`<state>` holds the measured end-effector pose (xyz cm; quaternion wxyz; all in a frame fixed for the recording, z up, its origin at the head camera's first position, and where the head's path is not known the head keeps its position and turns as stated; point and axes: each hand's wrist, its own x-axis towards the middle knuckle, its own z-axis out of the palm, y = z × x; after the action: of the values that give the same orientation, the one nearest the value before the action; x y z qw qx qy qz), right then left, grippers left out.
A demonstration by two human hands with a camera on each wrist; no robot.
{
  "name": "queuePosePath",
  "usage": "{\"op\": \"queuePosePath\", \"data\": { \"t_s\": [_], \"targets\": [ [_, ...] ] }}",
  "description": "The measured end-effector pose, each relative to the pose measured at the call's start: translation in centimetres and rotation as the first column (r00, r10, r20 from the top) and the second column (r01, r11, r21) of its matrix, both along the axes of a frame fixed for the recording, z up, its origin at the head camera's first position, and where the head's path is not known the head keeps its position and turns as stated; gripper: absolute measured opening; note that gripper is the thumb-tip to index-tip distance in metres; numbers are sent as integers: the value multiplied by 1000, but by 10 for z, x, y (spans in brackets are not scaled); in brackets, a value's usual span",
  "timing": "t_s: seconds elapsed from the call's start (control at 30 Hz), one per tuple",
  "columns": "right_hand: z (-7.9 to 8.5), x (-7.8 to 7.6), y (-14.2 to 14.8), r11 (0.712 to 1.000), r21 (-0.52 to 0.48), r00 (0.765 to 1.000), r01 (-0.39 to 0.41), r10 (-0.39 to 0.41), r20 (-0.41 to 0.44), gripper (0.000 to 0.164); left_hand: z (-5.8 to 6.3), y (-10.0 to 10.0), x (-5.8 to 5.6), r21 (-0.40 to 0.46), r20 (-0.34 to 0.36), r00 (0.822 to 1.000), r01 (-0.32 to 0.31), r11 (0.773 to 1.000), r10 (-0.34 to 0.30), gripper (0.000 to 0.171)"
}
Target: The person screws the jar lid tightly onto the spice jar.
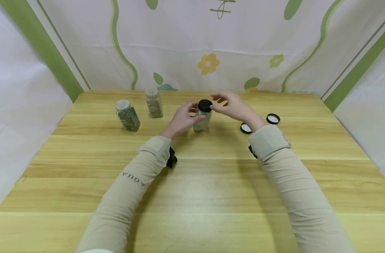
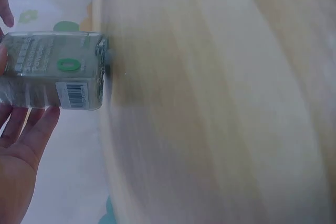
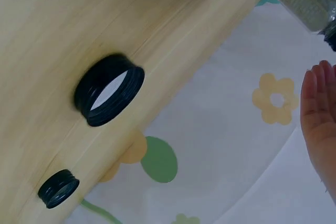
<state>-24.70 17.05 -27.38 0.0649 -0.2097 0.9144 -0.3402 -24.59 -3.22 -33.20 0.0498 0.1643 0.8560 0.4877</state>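
Note:
A square clear jar [image 1: 201, 124] of pale powder stands on the wooden table with its black lid [image 1: 205, 105] on top. My left hand [image 1: 182, 120] grips this jar from the left, thumb on the near side. In the left wrist view the jar [image 2: 55, 72] shows a green oval mark and a barcode. My right hand [image 1: 232, 107] is at the lid's right side, thumb tip at its edge and the other fingers spread apart from it. In the right wrist view the right hand [image 3: 320, 108] has nearly straight fingers, slightly away from the lid [image 3: 331, 36].
To the left stand two lidless-looking jars, one with green flakes [image 1: 128, 117] and one with pinkish-brown contents [image 1: 155, 105]. Two black lids, one nearer [image 1: 246, 128] and one farther right [image 1: 273, 118], lie with white insides up. A patterned curtain [image 1: 179, 59] hangs behind the table.

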Motion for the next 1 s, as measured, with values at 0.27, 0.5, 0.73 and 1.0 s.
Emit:
{"op": "queuePosePath", "data": {
  "t_s": [0.27,0.5,0.73,1.0],
  "targets": [
    [0,-6,37,981,47,982,187,-187,-8,49,-5,4,-4,72,21,999,-50,996,49,57],
    [-6,-5,83,943,84,946,321,-324,31,52,-9,9,-8,130,40,997,-78,988,73,57],
    [-19,0,121,907,163,914,389,-402,56,51,-9,12,-8,153,39,998,-56,987,50,55],
    [-33,4,145,886,196,893,419,-442,88,63,-9,12,-10,121,37,999,-30,992,25,54]
  ]
}}
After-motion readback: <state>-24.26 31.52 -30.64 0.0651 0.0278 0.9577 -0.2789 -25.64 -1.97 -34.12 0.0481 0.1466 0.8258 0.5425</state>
